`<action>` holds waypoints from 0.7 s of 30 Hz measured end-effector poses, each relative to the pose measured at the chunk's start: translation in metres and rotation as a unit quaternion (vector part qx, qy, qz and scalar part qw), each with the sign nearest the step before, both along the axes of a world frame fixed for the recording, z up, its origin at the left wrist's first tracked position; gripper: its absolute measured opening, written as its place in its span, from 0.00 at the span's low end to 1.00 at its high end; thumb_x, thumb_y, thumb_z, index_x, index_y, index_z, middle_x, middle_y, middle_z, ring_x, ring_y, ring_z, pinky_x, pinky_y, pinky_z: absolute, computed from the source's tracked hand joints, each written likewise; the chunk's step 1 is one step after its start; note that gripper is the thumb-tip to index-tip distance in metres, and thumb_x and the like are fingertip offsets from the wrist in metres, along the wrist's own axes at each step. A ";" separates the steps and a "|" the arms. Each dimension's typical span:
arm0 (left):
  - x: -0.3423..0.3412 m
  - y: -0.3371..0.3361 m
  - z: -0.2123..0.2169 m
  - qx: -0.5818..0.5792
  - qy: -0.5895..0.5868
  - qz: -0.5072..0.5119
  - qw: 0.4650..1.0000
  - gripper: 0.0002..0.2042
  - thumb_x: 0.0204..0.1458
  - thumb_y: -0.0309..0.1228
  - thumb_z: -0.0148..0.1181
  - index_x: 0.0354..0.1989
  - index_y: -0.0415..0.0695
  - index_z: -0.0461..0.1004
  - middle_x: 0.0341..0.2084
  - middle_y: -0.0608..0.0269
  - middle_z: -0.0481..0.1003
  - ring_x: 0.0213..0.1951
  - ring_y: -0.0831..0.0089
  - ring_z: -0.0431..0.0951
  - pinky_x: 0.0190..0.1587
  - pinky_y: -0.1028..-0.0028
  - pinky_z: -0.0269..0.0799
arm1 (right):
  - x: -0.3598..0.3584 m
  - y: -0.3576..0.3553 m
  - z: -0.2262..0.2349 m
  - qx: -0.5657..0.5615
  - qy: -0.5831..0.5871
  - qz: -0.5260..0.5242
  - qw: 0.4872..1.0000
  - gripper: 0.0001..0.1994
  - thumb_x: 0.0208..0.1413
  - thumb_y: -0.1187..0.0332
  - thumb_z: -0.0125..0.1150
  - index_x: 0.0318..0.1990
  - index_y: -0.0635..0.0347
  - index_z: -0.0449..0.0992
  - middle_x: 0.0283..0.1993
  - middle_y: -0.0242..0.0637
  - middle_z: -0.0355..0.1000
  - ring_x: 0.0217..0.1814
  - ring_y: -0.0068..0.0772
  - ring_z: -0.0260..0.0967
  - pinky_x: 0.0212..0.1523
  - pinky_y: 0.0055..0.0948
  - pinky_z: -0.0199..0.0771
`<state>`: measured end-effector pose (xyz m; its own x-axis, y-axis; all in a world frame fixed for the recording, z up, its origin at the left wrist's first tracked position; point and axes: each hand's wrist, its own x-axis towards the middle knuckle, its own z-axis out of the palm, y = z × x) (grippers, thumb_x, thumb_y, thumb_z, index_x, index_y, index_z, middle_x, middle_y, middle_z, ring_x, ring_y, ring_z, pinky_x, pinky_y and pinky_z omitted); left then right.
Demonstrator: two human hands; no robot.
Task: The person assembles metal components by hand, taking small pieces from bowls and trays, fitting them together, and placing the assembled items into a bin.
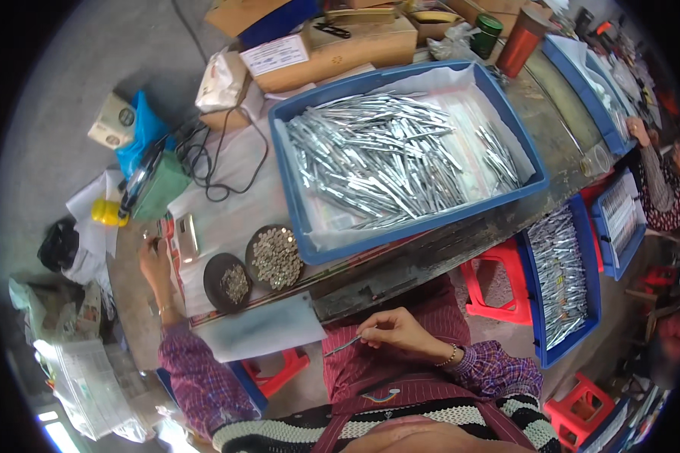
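My left hand (155,264) rests near the table's left end, fingers bent together around something small and dark that I cannot make out. In front of my apron, my right hand (397,332) pinches a thin metal stick-like piece (344,347), its far end pointing left. Between the hands and the back of the table stand two dark round bowls. The smaller bowl (213,281) holds tiny metallic bits, and the larger bowl (251,251) holds small round silvery discs. A large blue tray (423,248) lined with white sheet carries a heap of slim shiny metal pieces (378,158).
A pale board (257,328) lies at the table's near edge. Cardboard boxes (340,57), a red-brown cylinder (523,41) and a black cable (219,162) sit farther back. At right, a blue tray (533,302) of metal pieces adjoins a red stool (499,287). Another person's hand (638,130) shows far right.
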<state>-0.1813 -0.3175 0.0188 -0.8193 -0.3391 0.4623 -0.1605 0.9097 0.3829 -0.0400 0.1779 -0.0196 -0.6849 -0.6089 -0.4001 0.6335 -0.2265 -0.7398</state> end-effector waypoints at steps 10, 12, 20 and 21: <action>-0.141 0.298 0.129 -0.081 0.003 -0.505 0.859 0.13 0.44 0.25 0.57 0.40 0.39 0.69 0.36 0.54 0.70 0.39 0.59 0.72 0.42 0.70 0.66 | -0.003 0.014 -0.004 -0.030 0.036 -0.016 0.999 0.09 0.53 0.71 0.58 0.36 0.68 0.76 0.27 0.31 0.72 0.27 0.15 0.65 0.28 0.16 0.67; -0.192 0.340 0.118 -0.091 0.009 -0.553 0.828 0.14 0.44 0.27 0.59 0.41 0.40 0.69 0.37 0.55 0.70 0.39 0.57 0.71 0.41 0.69 0.66 | -0.001 0.020 -0.011 -0.023 0.038 -0.030 0.999 0.09 0.53 0.70 0.58 0.36 0.68 0.76 0.27 0.31 0.72 0.27 0.15 0.65 0.28 0.16 0.67; -0.321 0.436 0.105 -0.251 -0.015 -0.578 0.776 0.13 0.44 0.28 0.58 0.40 0.45 0.68 0.40 0.56 0.69 0.42 0.56 0.70 0.44 0.66 0.66 | 0.001 0.041 -0.028 -0.036 0.011 -0.055 0.998 0.10 0.53 0.69 0.58 0.38 0.67 0.76 0.29 0.31 0.74 0.28 0.14 0.67 0.28 0.14 0.67; -0.328 0.439 0.100 -0.286 -0.008 -0.562 0.776 0.13 0.44 0.27 0.58 0.40 0.45 0.67 0.43 0.57 0.69 0.45 0.55 0.69 0.45 0.66 0.66 | 0.000 0.042 -0.031 -0.040 0.008 -0.054 0.998 0.10 0.53 0.69 0.58 0.38 0.67 0.76 0.29 0.31 0.74 0.28 0.14 0.67 0.28 0.14 0.67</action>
<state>-0.5098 0.1212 0.1186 -0.4564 0.8507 0.2609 0.8569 0.4992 -0.1284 -0.0402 0.2200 -0.0506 -0.7548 -0.5601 -0.3414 0.5896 -0.3513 -0.7273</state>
